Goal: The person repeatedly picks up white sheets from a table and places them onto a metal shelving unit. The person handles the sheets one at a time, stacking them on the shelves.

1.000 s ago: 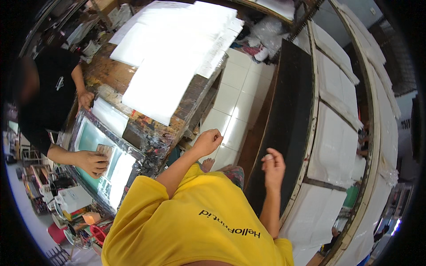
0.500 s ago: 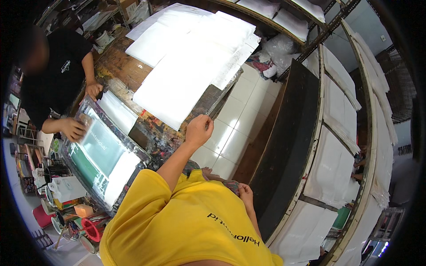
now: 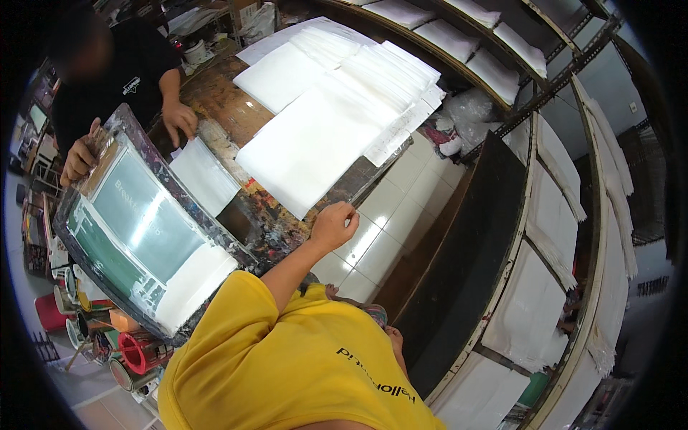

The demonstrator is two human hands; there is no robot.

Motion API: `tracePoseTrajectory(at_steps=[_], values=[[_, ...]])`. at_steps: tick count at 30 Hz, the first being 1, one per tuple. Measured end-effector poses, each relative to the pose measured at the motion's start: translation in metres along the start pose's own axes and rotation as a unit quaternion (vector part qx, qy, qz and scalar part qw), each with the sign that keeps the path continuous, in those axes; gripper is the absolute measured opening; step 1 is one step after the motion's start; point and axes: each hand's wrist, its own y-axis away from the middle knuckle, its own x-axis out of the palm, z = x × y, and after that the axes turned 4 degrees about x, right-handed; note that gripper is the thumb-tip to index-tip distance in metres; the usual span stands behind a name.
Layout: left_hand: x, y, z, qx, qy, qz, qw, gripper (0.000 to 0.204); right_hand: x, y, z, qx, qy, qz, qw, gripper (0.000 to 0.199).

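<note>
My left hand (image 3: 335, 226) hovers by the table's near right edge, its fingers curled in a loose fist with nothing visible in them. Just beyond it lies a spread of large white sheets (image 3: 308, 136) on the paint-stained table (image 3: 276, 208). My right hand (image 3: 394, 335) is low at my right side, mostly hidden behind my yellow shirt, so its fingers do not show clearly. To the left, a screen-printing frame (image 3: 154, 215) with a green and grey mesh is tilted up. A co-worker's hand (image 3: 79, 159) grips its far end, and their other hand (image 3: 178, 120) touches a smaller white stack (image 3: 204, 174).
A long black bench or board (image 3: 459, 251) runs along my right. Past it stand racks holding stacks of white sheets (image 3: 527, 308). Tiled floor (image 3: 412, 179) shows between table and bench. Pots and a red container (image 3: 140, 351) sit at lower left.
The co-worker has raised the far end of the screen frame, with the hand moved from its mesh to that end. My left hand stays curled near the table edge; my right hand is more hidden.
</note>
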Motion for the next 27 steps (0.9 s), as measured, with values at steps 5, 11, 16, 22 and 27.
tracePoseTrajectory(at_steps=[5,11,16,22,27], values=[[-0.002,0.000,-0.001,-0.001,-0.005,-0.003,1.000,0.012,-0.004,0.000,0.021,0.004,-0.009,0.031,0.999,0.014],[-0.004,0.003,0.004,0.003,0.009,0.004,1.000,0.013,-0.015,-0.040,-0.014,-0.031,-0.095,0.130,0.986,0.015],[-0.009,-0.005,-0.010,-0.093,0.099,-0.001,0.991,0.014,-0.023,-0.083,-0.033,-0.075,-0.036,0.100,0.992,0.015],[-0.025,-0.005,-0.022,-0.150,0.140,0.019,0.978,0.016,-0.018,-0.014,0.049,-0.002,-0.021,0.039,0.999,0.017],[-0.059,-0.015,-0.043,-0.096,-0.003,0.157,0.983,0.023,-0.036,-0.066,-0.019,-0.019,0.079,0.014,0.997,0.023]])
